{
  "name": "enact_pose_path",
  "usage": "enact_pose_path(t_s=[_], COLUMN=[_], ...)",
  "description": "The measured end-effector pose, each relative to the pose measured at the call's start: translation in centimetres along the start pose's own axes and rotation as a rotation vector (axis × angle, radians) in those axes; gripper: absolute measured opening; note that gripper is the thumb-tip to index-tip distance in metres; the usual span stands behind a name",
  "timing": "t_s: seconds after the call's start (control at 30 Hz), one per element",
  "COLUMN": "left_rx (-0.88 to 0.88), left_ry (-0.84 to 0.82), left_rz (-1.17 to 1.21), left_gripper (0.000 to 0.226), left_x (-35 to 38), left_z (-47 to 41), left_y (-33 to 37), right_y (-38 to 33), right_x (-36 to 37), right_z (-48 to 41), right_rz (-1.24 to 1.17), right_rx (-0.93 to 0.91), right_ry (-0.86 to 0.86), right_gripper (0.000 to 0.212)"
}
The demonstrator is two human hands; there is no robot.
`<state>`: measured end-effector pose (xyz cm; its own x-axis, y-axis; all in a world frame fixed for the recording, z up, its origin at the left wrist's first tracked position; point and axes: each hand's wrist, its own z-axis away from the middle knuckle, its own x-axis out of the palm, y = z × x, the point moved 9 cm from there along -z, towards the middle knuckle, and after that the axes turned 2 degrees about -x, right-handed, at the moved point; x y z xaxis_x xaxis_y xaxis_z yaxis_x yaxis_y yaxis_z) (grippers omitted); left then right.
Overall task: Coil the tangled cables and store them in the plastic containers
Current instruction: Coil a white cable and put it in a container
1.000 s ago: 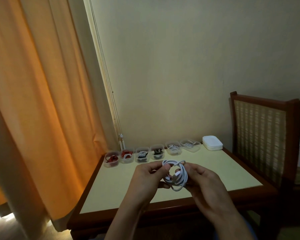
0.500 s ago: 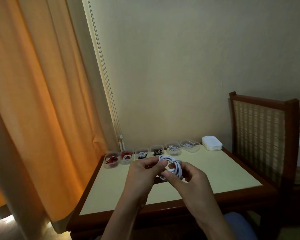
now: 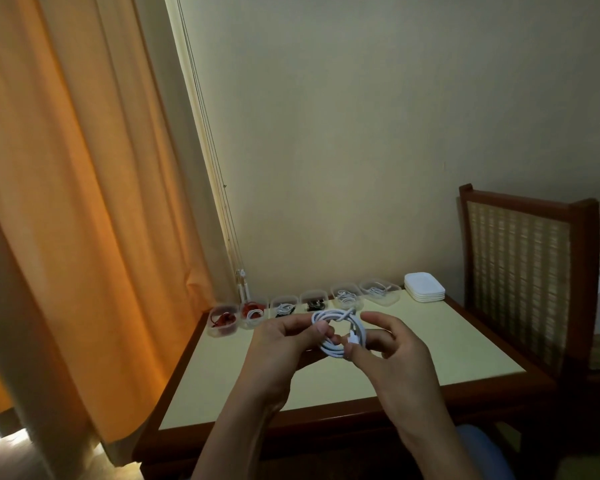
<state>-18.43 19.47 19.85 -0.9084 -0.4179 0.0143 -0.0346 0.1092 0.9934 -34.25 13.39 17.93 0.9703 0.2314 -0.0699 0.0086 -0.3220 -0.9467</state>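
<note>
Both hands are up over the pale yellow wood-edged table (image 3: 430, 341). The left hand (image 3: 284, 344) pinches one side of the coiled white cable (image 3: 336, 327), and the right hand (image 3: 392, 355) pinches it by the plug. A row of small clear plastic containers (image 3: 347, 296) hugs the far edge, with stacked white lids (image 3: 424, 291) at the right corner and yellow tabletop stretching from the row to the near edge.

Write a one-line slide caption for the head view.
Left hand and right hand hold a coiled white cable above the table, containers behind.

Orange curtain (image 3: 66, 202) left of wooden table (image 3: 222, 393), cane-backed chair (image 3: 516, 265) right.
</note>
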Motion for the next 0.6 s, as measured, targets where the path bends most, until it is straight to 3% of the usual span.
enact_pose_path(t_s=[0.23,0.33,0.5,0.6], left_rx=[0.007,0.049,0.092,0.144], left_ry=[0.049,0.097,0.177,0.261], left_rz=[0.044,-0.010,-0.065,-0.130], left_gripper=[0.016,0.016,0.019,0.037], left_x=[0.0,0.0,0.1,0.2], left_z=[0.5,0.7,1.1,1.3], left_y=[0.3,0.3,0.2,0.4], right_y=[-2.3,-2.2,-1.6,-1.2], right_x=[-0.9,-0.9,-1.2,-1.4], right_z=[1.3,1.4,1.1,1.1], right_rz=[0.424,0.436,0.436,0.412], right_rx=[-0.317,-0.286,-0.214,-0.206], right_ry=[0.315,0.356,0.357,0.392], right_gripper=[0.030,0.017,0.014,0.016])
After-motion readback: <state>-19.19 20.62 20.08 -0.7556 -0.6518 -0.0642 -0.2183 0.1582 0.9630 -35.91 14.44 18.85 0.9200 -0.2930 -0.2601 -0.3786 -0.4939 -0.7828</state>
